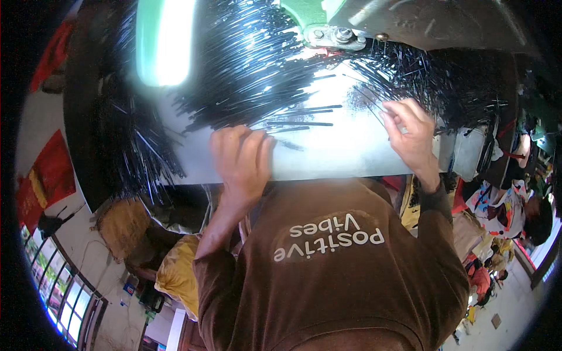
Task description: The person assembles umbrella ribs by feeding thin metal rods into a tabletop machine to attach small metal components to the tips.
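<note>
Heaps of thin black sticks cover much of a pale work surface; their exact kind I cannot make out. My left hand rests near the front edge of the main heap, its fingers curled downward against the stick ends. What lies under those fingers is hidden. Just right of it, several loose sticks lie apart on the surface. Farther right, my right hand has thumb and fingers pinched together on a thin black stick, which slants away toward the machine.
A green machine part with a bolted metal bracket stands at the far side, beside a dark metal cover. A bright tube lamp hangs at far left. More sticks lie left. A yellow sack sits below the table.
</note>
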`<state>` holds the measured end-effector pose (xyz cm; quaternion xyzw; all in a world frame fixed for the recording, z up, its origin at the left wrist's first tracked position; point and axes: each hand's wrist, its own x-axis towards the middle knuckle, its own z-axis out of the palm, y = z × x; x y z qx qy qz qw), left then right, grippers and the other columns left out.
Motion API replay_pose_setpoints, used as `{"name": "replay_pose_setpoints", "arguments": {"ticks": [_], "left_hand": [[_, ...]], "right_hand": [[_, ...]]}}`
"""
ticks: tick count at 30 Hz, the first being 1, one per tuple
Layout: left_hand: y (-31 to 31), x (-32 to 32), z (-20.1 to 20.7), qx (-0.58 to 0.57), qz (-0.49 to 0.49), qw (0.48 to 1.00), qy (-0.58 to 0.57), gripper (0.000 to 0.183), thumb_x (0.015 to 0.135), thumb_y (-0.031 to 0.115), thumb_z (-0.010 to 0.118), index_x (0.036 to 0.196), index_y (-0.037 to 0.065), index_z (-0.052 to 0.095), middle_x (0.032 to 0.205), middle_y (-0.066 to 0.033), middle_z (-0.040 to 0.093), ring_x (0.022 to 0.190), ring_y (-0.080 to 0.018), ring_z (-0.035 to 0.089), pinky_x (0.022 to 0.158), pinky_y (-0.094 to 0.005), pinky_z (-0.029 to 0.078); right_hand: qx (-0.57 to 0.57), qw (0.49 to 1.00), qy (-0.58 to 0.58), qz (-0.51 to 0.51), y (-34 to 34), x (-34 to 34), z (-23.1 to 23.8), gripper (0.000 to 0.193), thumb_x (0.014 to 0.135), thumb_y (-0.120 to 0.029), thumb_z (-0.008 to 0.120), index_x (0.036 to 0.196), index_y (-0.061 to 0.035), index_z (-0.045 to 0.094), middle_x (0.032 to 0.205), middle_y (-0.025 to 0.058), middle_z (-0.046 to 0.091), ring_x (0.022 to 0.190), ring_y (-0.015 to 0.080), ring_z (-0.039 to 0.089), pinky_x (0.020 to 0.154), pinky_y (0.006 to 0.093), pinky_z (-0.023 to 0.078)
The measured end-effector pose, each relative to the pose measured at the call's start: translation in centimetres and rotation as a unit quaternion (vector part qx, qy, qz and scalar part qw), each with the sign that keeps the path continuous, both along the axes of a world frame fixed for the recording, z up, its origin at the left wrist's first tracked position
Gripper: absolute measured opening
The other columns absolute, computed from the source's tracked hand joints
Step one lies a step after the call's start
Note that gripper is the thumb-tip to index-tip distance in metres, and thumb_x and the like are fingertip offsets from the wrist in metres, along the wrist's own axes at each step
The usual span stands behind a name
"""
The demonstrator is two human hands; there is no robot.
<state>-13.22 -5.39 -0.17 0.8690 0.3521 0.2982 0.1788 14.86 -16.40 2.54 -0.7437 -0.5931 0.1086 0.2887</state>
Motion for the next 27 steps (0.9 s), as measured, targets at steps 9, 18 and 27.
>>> {"name": "replay_pose_setpoints", "arguments": {"ticks": [9,18,27], "left_hand": [[-0.4,0.5,-0.4,-0.011,-0.046,0.998,0.028,0.020,0.069,0.004,0.071,0.088,0.006,0.064,0.081,-0.0073,0.054,0.078,-0.0255,0.049,0.068,-0.0380,0.038],[-0.8,0.9,-1.0,0.036,-0.066,0.996,0.057,0.021,0.068,-0.001,0.065,0.088,0.003,0.060,0.083,-0.0091,0.053,0.080,-0.0267,0.050,0.070,-0.0389,0.039],[-1.0,1.0,-1.7,0.019,-0.054,0.998,0.025,0.024,0.071,-0.001,0.065,0.092,0.002,0.053,0.085,-0.0117,0.053,0.080,-0.0290,0.050,0.070,-0.0403,0.039]], "right_hand": [[-0.051,0.976,-0.184,0.101,0.9,-1.4,-0.2,0.011,0.071,-0.003,0.064,0.080,-0.0049,0.058,0.072,0.0083,0.051,0.064,0.0251,0.056,0.053,0.0355,0.045],[-0.065,0.975,-0.144,0.159,2.5,0.2,-0.6,0.016,0.070,-0.001,0.061,0.083,-0.0051,0.052,0.074,0.0100,0.050,0.062,0.0268,0.056,0.052,0.0367,0.045],[0.157,0.974,0.140,0.086,2.1,-0.9,0.4,0.018,0.071,0.010,0.058,0.085,-0.0003,0.053,0.079,0.0071,0.057,0.061,0.0120,0.060,0.053,0.0239,0.049]]}}
